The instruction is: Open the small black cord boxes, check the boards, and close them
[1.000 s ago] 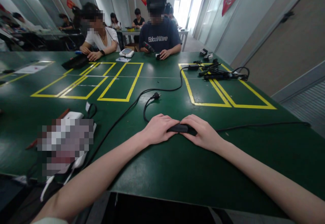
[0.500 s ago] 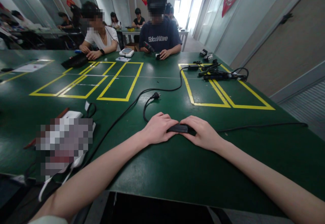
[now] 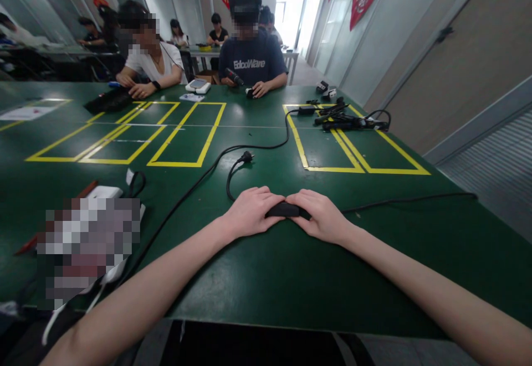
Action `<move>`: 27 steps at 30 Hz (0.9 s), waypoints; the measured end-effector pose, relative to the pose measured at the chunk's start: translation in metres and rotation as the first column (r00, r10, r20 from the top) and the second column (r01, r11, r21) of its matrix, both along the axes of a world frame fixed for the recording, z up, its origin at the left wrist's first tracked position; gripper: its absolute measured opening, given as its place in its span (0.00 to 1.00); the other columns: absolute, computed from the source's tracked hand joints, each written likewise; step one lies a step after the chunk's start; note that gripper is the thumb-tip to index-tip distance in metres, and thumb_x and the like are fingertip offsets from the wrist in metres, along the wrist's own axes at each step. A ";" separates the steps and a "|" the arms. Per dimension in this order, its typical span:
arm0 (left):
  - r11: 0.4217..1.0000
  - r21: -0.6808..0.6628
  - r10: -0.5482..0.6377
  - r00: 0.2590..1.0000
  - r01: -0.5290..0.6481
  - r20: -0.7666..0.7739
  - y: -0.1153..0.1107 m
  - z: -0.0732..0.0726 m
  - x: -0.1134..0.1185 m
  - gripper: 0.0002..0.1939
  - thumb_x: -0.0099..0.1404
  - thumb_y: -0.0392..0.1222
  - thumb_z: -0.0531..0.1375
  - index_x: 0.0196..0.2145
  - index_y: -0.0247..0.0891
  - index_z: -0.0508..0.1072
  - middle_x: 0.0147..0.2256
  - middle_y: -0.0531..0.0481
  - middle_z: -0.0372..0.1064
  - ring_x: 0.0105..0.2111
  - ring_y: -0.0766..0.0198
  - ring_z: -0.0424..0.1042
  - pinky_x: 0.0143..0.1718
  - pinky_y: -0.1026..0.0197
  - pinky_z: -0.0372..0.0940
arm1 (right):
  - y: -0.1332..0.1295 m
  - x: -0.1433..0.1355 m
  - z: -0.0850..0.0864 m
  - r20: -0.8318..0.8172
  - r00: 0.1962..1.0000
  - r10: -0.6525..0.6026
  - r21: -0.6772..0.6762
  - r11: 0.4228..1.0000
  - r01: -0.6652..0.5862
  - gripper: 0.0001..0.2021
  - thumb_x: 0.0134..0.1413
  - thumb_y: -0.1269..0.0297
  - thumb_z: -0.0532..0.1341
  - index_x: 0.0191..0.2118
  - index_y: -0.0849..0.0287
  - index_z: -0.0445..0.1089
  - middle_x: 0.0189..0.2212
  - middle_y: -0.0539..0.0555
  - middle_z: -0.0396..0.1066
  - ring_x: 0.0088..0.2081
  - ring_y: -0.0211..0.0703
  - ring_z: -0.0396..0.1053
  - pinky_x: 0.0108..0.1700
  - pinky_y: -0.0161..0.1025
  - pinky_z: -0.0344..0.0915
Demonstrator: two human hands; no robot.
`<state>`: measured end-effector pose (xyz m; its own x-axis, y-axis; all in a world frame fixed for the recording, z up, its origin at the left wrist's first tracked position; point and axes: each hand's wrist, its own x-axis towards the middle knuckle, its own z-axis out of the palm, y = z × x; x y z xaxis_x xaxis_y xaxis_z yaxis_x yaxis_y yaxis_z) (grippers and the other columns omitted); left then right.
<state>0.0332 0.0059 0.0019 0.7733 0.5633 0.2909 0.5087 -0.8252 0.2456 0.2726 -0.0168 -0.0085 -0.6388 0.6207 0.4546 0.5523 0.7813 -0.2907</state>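
My left hand is closed around the left end of a small, oblong black block, thumb in front and fingers behind. On the block's right end, my right hand pinches close by, the two hands' fingertips nearly meeting. A short black cord with a power plug curls out beside my left hand. Another black cord runs from near my right hand towards the table's right side. Both hands cover the block's ends, so where the cords join it is hidden.
A long black cable crosses the green table to a bundle of black cords. At left, white items lie under a blurred patch. Yellow tape marks rectangles. Across the table, a person holds a dark tool.
The block seems to have rolled slightly in my hands: a ridged face showed before, a smooth one now. The whole scene has shifted a little left in view. Both hands keep their grip.
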 end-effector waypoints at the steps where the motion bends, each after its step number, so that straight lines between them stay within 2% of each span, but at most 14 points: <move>1: 1.000 0.004 -0.012 1.000 0.012 0.005 0.000 0.000 -0.001 0.17 0.75 0.50 0.58 0.54 0.37 0.74 0.42 0.43 0.78 0.42 0.54 0.75 0.45 0.54 0.70 | 0.000 0.000 0.000 0.009 1.000 -0.003 0.009 1.000 0.003 0.07 0.65 0.66 0.60 0.47 0.58 0.72 0.39 0.60 0.78 0.37 0.51 0.73 0.40 0.47 0.71; 7: 0.997 0.035 -0.063 0.997 0.064 -0.039 0.000 0.001 -0.002 0.17 0.76 0.50 0.57 0.53 0.36 0.74 0.41 0.42 0.78 0.41 0.54 0.76 0.44 0.55 0.70 | 0.000 0.002 0.004 0.016 1.000 -0.019 -0.023 1.000 0.019 0.04 0.63 0.64 0.63 0.42 0.57 0.70 0.34 0.56 0.76 0.36 0.48 0.73 0.37 0.42 0.70; 11: 0.997 0.074 0.005 1.000 -0.007 0.022 -0.001 0.000 -0.002 0.23 0.75 0.53 0.58 0.59 0.35 0.70 0.44 0.41 0.79 0.42 0.54 0.77 0.44 0.55 0.70 | 0.001 0.002 0.005 0.014 1.000 -0.002 0.037 0.999 0.001 0.03 0.67 0.65 0.61 0.42 0.57 0.70 0.35 0.58 0.76 0.35 0.49 0.73 0.37 0.43 0.70; 13: 0.996 0.087 -0.010 0.999 0.007 0.040 0.000 -0.001 -0.004 0.19 0.76 0.51 0.57 0.56 0.37 0.72 0.46 0.43 0.80 0.42 0.55 0.78 0.45 0.55 0.70 | 0.000 0.002 0.006 -0.004 1.000 -0.024 0.039 0.999 0.024 0.04 0.67 0.64 0.60 0.42 0.57 0.70 0.35 0.58 0.76 0.36 0.49 0.73 0.38 0.44 0.70; 15: 0.994 0.103 -0.032 0.999 0.028 0.038 0.001 -0.003 -0.005 0.17 0.77 0.50 0.56 0.55 0.37 0.73 0.47 0.43 0.80 0.42 0.56 0.78 0.45 0.55 0.69 | -0.001 0.001 0.008 -0.036 0.999 -0.025 -0.028 0.999 0.024 0.06 0.66 0.62 0.63 0.45 0.57 0.70 0.38 0.58 0.77 0.39 0.50 0.74 0.42 0.45 0.71; 18: 0.991 0.119 -0.061 0.998 0.060 0.009 0.002 -0.004 -0.007 0.16 0.77 0.49 0.57 0.54 0.37 0.73 0.48 0.42 0.80 0.42 0.56 0.78 0.44 0.55 0.69 | -0.003 0.001 0.014 -0.108 0.994 -0.006 -0.245 0.969 -0.021 0.14 0.61 0.60 0.68 0.50 0.56 0.69 0.43 0.57 0.77 0.42 0.48 0.76 0.44 0.43 0.73; 21: 0.989 0.126 -0.081 0.997 0.079 0.007 0.002 -0.005 -0.006 0.17 0.77 0.50 0.56 0.55 0.36 0.73 0.48 0.41 0.80 0.42 0.56 0.78 0.45 0.55 0.69 | -0.005 0.002 0.021 -0.171 0.984 -0.045 -0.500 0.865 -0.047 0.13 0.61 0.58 0.67 0.47 0.57 0.69 0.41 0.54 0.76 0.38 0.44 0.75 0.38 0.38 0.72; 24: 0.983 0.158 -0.096 0.995 0.089 0.037 -0.001 -0.006 -0.004 0.18 0.78 0.50 0.54 0.55 0.35 0.72 0.47 0.41 0.80 0.42 0.57 0.79 0.44 0.56 0.68 | -0.007 0.004 0.025 -0.236 0.967 -0.092 -0.708 0.698 -0.106 0.15 0.61 0.54 0.68 0.43 0.56 0.66 0.36 0.51 0.74 0.33 0.40 0.73 0.33 0.35 0.70; 27: 0.979 0.178 -0.114 0.992 0.102 0.055 -0.003 -0.007 -0.003 0.18 0.79 0.50 0.54 0.54 0.35 0.73 0.47 0.41 0.80 0.42 0.57 0.79 0.43 0.57 0.68 | -0.007 0.005 0.026 -0.268 0.955 -0.124 -0.831 0.532 -0.164 0.20 0.57 0.50 0.70 0.43 0.56 0.63 0.31 0.46 0.70 0.25 0.33 0.66 0.25 0.31 0.64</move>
<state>0.0301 0.0029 -0.0053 0.8031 0.4140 0.4285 0.4022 -0.9073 0.1229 0.2775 -0.0237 0.0178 -0.6003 0.7903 -0.1229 0.3281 0.1032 -0.9390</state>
